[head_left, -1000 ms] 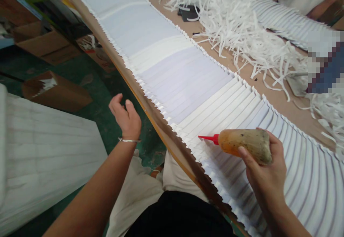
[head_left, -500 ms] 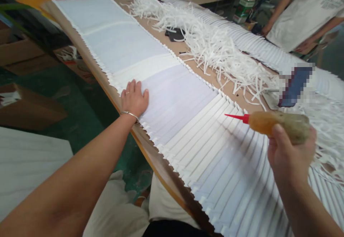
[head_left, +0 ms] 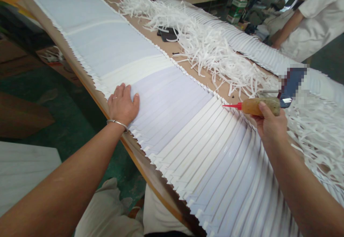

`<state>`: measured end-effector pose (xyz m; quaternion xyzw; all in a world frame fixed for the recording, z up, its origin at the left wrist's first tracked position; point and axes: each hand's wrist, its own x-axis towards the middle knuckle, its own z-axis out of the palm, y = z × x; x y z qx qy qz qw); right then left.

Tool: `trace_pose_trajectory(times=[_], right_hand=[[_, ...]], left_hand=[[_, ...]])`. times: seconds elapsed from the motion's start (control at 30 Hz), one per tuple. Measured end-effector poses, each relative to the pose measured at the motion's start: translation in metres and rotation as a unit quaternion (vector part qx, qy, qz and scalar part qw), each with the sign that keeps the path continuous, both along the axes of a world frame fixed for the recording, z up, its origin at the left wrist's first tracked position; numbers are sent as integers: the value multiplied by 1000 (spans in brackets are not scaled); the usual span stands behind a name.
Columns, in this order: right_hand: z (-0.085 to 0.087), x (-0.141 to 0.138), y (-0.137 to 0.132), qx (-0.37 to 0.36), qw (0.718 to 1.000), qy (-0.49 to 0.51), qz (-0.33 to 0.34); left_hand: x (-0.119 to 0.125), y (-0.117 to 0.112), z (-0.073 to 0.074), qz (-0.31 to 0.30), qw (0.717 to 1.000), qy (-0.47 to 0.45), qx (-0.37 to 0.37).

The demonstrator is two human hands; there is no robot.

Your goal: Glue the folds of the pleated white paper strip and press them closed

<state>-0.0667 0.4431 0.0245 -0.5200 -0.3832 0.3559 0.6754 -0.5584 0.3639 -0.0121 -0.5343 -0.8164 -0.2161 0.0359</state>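
A long row of overlapping white paper sheets (head_left: 174,122) runs along the near side of the wooden table (head_left: 204,75). My left hand (head_left: 122,104) lies flat on the sheets near their left edge, fingers together and stretched out. My right hand (head_left: 268,122) is closed round a grimy amber glue bottle (head_left: 259,106). The bottle's red nozzle (head_left: 232,105) points left over the far edge of the sheets.
A heap of white paper strips (head_left: 215,50) lies along the table's middle, with a black object (head_left: 166,34) among them. A second row of sheets (head_left: 255,50) runs along the far side. Another person in a white shirt (head_left: 314,22) stands at the back right. A white stack (head_left: 21,172) sits at lower left.
My left hand went from the air beside the table onto the sheets and now rests there. My right hand carried the bottle up from the near edge to the sheets' far edge.
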Motion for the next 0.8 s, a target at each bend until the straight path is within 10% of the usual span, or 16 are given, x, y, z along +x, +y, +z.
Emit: trace_pose_trajectory(times=[0.8], right_hand=[[20,-57,-109,-47,995,-6,93]], left_hand=[[1,-2,1,0,999,-39,-1]])
